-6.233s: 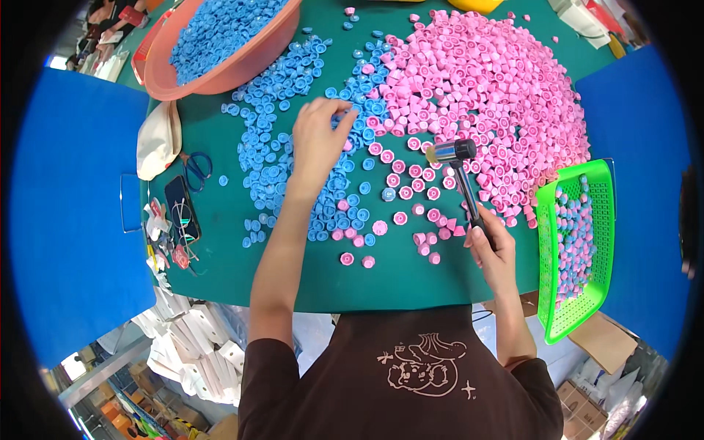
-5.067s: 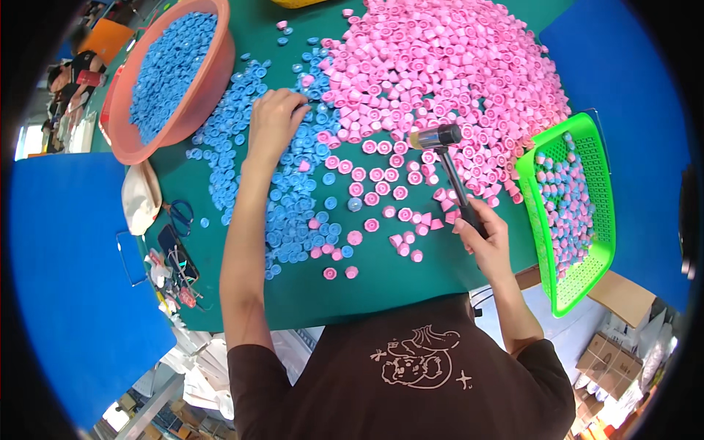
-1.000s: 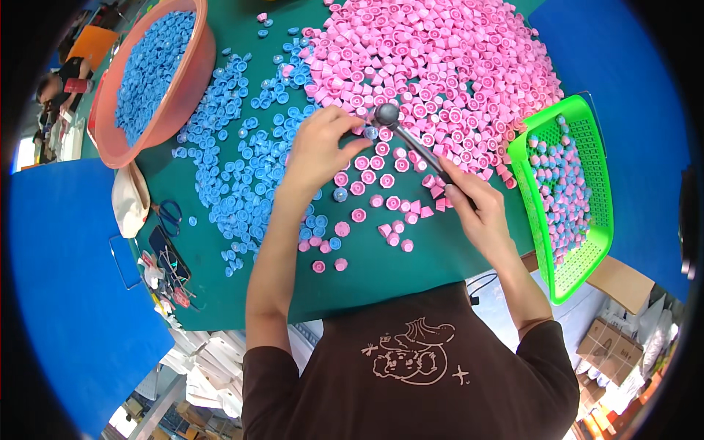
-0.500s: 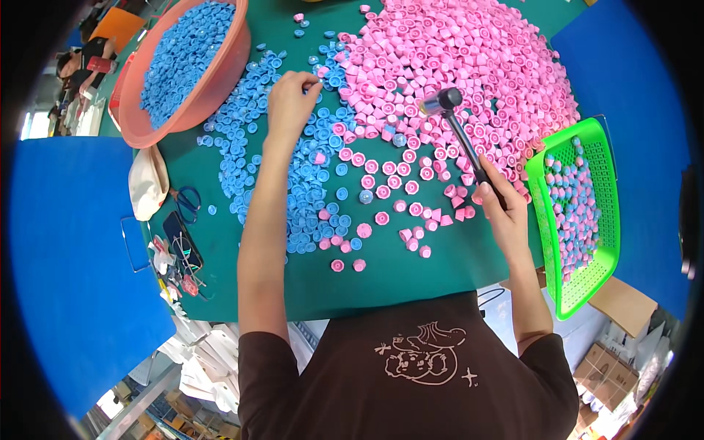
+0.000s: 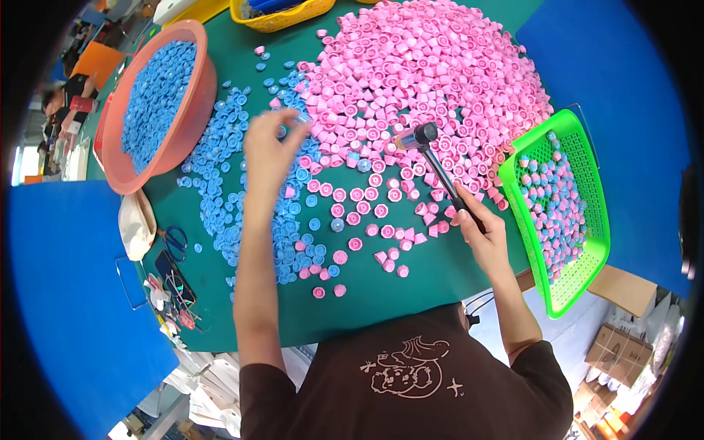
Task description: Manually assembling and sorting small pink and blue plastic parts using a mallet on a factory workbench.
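My right hand [image 5: 484, 238] is closed around the black handle of a small mallet [image 5: 440, 170]. The mallet's two-faced head, dark at one end and yellowish at the other, hangs over the near side of a big heap of pink plastic cups [image 5: 425, 59]. Above the scattered small blue plastic caps [image 5: 227, 147], my left hand [image 5: 271, 147] has thumb and fingertips drawn into a pinch. A bluish bit, apparently a blue cap [image 5: 302, 117], shows at those tips, slightly blurred. Loose pink cups [image 5: 357, 194] lie between both hands.
A salmon-coloured basin [image 5: 204, 81] of blue caps stands at the left. On the right, a green basket [image 5: 601, 213] holds joined pink-and-blue pieces. Yellow baskets [image 5: 293, 16] are at the far edge. Scissors [image 5: 174, 242] and a phone [image 5: 174, 275] lie near the table's left edge.
The whole view has shifted, so the table sits lower and further left in it. Relative to the caps, my left fingertips have moved slightly right. The mallet stays in my right hand.
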Motion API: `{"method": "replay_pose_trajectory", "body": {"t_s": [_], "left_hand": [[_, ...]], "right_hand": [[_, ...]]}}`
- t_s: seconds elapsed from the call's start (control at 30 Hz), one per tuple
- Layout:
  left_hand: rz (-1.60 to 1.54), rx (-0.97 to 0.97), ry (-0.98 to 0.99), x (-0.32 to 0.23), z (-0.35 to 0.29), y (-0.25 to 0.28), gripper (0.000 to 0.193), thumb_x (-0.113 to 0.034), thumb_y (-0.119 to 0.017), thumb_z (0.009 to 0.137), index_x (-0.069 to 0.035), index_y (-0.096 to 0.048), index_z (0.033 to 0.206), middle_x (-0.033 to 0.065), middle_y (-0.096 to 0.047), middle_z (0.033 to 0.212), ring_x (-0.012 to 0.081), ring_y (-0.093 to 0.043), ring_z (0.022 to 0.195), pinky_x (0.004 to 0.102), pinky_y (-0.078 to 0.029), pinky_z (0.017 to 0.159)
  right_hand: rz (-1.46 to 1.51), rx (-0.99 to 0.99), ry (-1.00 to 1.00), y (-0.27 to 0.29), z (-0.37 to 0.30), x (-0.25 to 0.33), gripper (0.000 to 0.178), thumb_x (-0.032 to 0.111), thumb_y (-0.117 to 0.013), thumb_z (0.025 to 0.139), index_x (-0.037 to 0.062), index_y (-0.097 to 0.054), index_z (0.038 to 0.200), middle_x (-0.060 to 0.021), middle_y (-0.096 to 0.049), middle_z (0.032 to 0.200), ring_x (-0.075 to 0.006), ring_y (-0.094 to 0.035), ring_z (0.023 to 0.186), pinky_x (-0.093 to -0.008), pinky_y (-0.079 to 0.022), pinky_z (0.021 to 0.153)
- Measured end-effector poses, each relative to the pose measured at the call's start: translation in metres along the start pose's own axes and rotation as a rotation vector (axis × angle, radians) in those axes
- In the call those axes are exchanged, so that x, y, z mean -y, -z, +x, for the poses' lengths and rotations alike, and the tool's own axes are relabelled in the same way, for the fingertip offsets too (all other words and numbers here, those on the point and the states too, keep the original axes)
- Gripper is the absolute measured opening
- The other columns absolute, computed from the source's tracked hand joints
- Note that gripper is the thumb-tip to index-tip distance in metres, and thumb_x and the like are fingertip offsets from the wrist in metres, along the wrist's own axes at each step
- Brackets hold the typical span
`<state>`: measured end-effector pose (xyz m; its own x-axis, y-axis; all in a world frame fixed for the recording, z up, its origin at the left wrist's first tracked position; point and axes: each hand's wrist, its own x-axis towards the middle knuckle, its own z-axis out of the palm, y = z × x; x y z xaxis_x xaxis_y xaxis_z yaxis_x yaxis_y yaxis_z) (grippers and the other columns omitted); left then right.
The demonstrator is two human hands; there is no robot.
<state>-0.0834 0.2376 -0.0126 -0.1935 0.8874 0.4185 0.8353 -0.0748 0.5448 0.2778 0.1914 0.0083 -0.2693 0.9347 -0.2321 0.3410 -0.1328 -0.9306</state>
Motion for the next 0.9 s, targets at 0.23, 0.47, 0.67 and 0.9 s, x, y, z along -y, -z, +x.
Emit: {"method": "replay_pose_trajectory", "body": {"t_s": [0.23, 0.47, 0.67, 0.9], "left_hand": [[-0.099, 0.127, -0.136, -0.084, -0.048, -0.05, 0.024, -0.015, -0.081, 0.07, -0.005, -0.072, 0.09, 0.0046, -0.06, 0.082, 0.0236, -0.056, 0.081, 0.036, -0.045, 0.073], [0.061, 0.093, -0.131, -0.084, -0.053, -0.055, 0.023, -0.017, -0.08, 0.07, -0.006, -0.073, 0.089, 0.0025, -0.059, 0.082, 0.0222, -0.055, 0.081, 0.037, -0.042, 0.07], [0.086, 0.062, -0.171, -0.086, -0.059, -0.055, 0.021, -0.017, -0.079, 0.07, -0.009, -0.073, 0.088, 0.001, -0.059, 0.084, 0.0209, -0.055, 0.082, 0.0364, -0.039, 0.07], [0.085, 0.072, -0.183, -0.088, -0.054, -0.054, 0.019, -0.018, -0.079, 0.069, -0.01, -0.071, 0.084, 0.0005, -0.058, 0.083, 0.0209, -0.054, 0.082, 0.0367, -0.038, 0.069]], "right_hand": [[-0.037, -0.002, 0.16, -0.003, 0.002, -0.015, 0.042, 0.016, -0.058, 0.097, 0.0092, -0.054, 0.138, 0.0027, -0.06, 0.078, -0.0022, -0.042, 0.059, -0.0188, -0.034, 0.051], [-0.078, 0.038, 0.07, -0.002, -0.005, -0.003, 0.039, 0.01, -0.06, 0.094, 0.0023, -0.056, 0.132, -0.0146, -0.066, 0.12, -0.0171, -0.064, 0.106, -0.0285, -0.047, 0.092], [-0.09, 0.013, 0.162, -0.005, -0.004, -0.016, 0.039, 0.012, -0.06, 0.095, 0.0053, -0.056, 0.133, -0.0071, -0.065, 0.102, -0.011, -0.056, 0.087, -0.0244, -0.043, 0.076], [-0.112, -0.008, 0.181, -0.004, -0.006, -0.01, 0.039, 0.013, -0.06, 0.095, 0.0078, -0.057, 0.134, -0.0008, -0.066, 0.085, -0.0044, -0.049, 0.069, -0.0198, -0.04, 0.06]]}}
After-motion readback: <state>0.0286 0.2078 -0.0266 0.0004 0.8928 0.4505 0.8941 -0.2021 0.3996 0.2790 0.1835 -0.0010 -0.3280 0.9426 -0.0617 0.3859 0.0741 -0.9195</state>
